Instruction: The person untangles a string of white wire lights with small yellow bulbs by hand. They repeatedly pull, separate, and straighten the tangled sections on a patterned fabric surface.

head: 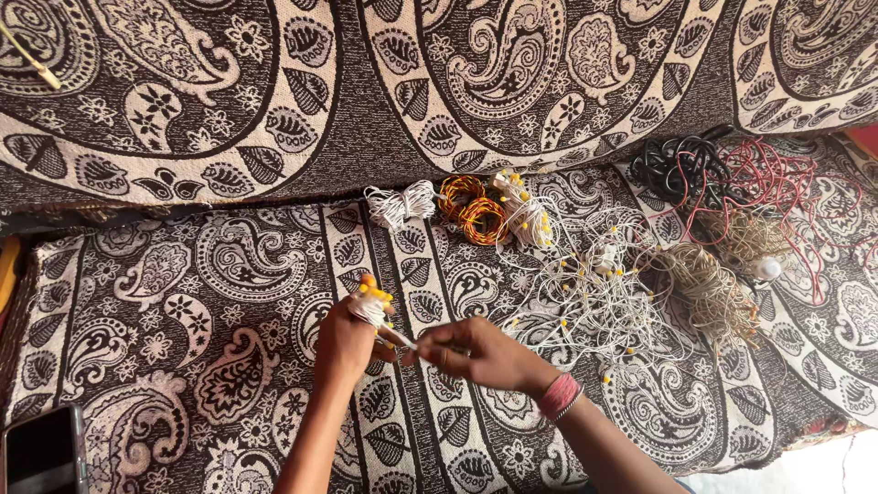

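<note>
My left hand (pixel 346 340) grips a small wound bundle of white wire with yellow bulbs (pixel 370 304), held upright above the patterned cloth. My right hand (pixel 476 352) pinches the free white strand (pixel 405 340) that runs from that bundle, just to its right. A pink band sits on my right wrist (pixel 558 395). The strand leads toward a loose tangle of white wire with yellow bulbs (pixel 585 293) spread on the cloth to the right of both hands.
Wound bundles lie at the back: white (pixel 400 203), orange (pixel 472 210), and white with yellow bulbs (pixel 521 209). Black cable (pixel 681 169), red wire (pixel 786 187), a tan wire tangle (pixel 709 288) and a white bulb (pixel 766 268) lie right. A dark phone (pixel 41 450) rests bottom left.
</note>
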